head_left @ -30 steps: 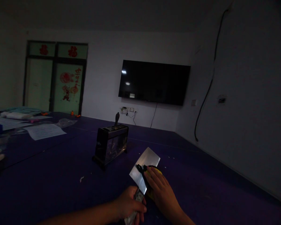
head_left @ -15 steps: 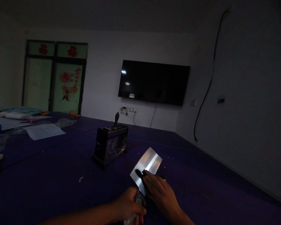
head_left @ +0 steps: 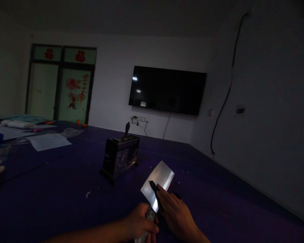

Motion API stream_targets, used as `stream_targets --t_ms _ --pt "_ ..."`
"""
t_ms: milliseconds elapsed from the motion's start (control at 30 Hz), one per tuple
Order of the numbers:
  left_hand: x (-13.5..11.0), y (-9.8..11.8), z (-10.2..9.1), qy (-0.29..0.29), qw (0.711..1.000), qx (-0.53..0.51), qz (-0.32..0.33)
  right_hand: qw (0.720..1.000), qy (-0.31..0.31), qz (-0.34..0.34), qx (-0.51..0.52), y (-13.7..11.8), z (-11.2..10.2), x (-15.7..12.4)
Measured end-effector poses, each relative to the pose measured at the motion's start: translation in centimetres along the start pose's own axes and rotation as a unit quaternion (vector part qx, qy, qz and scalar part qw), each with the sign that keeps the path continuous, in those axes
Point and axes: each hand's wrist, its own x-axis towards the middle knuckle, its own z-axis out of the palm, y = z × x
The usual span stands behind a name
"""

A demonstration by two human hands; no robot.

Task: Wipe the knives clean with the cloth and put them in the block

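My left hand (head_left: 142,222) is closed around the patterned handle of a cleaver (head_left: 159,177), whose broad shiny blade slants up and to the right above the table. In my right hand (head_left: 176,214) is a dark tool (head_left: 154,186) with a rounded black end, its kind hard to make out in the dim light. That hand's fingers lie over the tool, against the blade's lower right part, and hide most of it. Beyond the blade, to the left, stands a black knife block (head_left: 121,155) with one black handle (head_left: 127,129) sticking up from its top.
The purple table (head_left: 66,195) carries small white scraps (head_left: 87,194). At the left lie printed papers (head_left: 49,141), a clear plastic bag (head_left: 71,132) and folded cloths (head_left: 20,122). A television (head_left: 167,89) hangs on the far wall, and a black cable (head_left: 221,108) runs down the right wall.
My right hand and the dark tool have shifted slightly along the blade, and the yellow part seen before is now mostly hidden. My left hand keeps its grip on the cleaver.
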Motion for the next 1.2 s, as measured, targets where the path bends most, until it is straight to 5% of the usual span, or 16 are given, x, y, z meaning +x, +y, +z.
stream_targets --t_ms 233,567,700,933,1200 --pt "0.1 0.2 0.3 0.016 1.0 0.012 0.014 0.996 0.0 -0.088 0.025 -0.5 -0.2 0.1" --pt "-0.3 1.0 0.5 0.014 1.0 0.015 0.011 0.994 0.042 -0.103 0.015 -0.4 -0.6 0.5" --pt "0.0 0.6 0.2 0.009 1.0 -0.001 0.006 0.996 0.027 -0.08 0.013 -0.3 -0.5 0.4" --pt "-0.2 0.4 0.1 -0.005 1.0 0.006 -0.014 0.993 0.05 0.108 -0.015 1.2 0.1 0.1" --pt "-0.2 0.4 0.3 0.024 1.0 0.008 -0.008 0.999 0.041 0.016 -0.009 0.3 -0.2 0.2"
